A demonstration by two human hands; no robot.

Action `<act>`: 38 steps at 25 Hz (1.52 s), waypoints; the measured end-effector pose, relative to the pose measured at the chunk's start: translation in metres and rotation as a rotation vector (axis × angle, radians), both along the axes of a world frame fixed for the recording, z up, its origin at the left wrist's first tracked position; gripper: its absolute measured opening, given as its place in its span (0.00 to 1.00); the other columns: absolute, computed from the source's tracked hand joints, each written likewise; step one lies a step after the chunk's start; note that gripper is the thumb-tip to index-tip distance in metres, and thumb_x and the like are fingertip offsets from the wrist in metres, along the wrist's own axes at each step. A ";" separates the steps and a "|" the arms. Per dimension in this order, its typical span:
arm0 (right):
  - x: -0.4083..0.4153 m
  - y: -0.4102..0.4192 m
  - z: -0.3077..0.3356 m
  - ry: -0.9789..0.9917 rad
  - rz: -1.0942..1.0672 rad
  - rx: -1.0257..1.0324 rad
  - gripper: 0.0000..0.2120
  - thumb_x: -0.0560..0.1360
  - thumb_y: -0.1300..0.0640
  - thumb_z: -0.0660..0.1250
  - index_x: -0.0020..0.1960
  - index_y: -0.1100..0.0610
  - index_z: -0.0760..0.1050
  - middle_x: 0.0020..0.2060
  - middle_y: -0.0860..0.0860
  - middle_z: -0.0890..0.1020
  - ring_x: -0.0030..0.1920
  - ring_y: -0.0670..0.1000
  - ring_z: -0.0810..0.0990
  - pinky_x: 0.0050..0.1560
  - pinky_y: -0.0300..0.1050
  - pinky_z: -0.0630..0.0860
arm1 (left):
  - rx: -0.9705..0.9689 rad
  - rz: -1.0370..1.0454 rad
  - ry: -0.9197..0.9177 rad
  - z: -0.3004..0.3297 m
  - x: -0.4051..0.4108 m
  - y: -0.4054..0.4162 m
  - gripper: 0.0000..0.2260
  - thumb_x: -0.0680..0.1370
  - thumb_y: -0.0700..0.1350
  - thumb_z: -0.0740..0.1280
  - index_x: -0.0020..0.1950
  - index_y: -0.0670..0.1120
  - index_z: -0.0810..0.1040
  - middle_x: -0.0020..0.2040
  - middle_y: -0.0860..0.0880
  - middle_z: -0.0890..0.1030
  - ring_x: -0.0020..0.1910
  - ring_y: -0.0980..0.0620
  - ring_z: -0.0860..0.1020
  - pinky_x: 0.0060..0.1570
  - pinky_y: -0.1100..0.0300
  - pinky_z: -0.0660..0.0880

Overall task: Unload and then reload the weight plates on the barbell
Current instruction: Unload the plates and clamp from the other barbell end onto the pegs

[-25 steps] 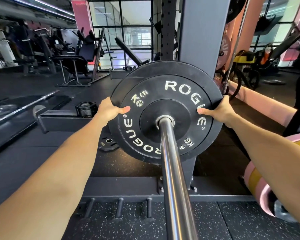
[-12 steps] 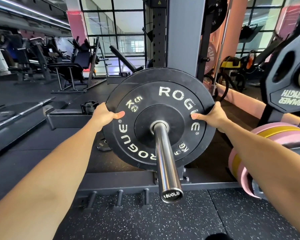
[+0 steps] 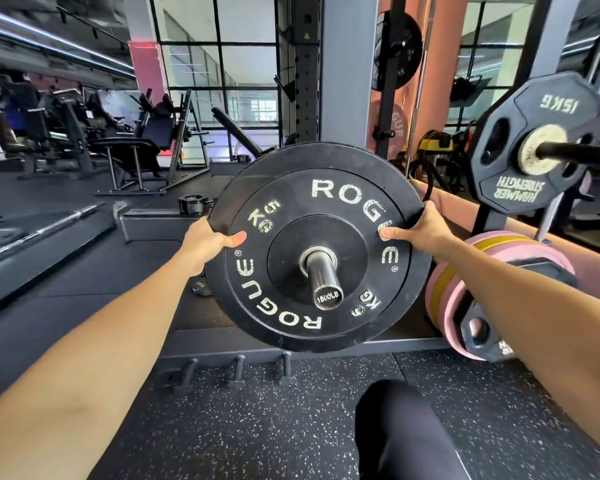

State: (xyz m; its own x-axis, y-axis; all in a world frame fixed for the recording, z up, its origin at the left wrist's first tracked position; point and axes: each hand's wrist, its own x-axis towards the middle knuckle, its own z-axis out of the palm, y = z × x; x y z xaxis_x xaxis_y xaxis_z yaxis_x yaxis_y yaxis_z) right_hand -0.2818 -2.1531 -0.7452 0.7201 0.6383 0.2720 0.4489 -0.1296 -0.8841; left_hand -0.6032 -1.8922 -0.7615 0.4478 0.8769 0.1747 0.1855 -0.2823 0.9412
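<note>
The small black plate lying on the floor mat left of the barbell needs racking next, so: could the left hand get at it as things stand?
Probably not yet: the left hand grips the rim of the black 5 kg Rogue bumper plate, which partly covers the small black plate on the floor.

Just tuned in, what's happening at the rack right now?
A person grips the black 5 kg Rogue plate by its rim, left hand on one side, right hand on the other. The plate sits near the end of the barbell sleeve, with only a short stub showing. A 15 kg plate hangs on a peg to the right.
</note>
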 end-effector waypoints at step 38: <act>-0.063 -0.081 0.167 -0.145 0.181 0.243 0.23 0.62 0.58 0.83 0.55 0.56 0.80 0.42 0.46 0.87 0.40 0.42 0.85 0.36 0.37 0.81 | 0.175 -0.062 -0.229 0.194 -0.082 -0.090 0.13 0.69 0.40 0.78 0.50 0.50 0.82 0.38 0.58 0.86 0.43 0.53 0.83 0.40 0.59 0.77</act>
State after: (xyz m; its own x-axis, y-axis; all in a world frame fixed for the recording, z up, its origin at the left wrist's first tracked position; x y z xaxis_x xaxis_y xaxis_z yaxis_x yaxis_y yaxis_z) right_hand -0.3449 -2.2343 -0.5781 0.5441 0.6561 0.5229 0.5684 0.1701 -0.8049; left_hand -0.6856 -1.9819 -0.5672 0.4308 0.7969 0.4236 -0.0489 -0.4481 0.8926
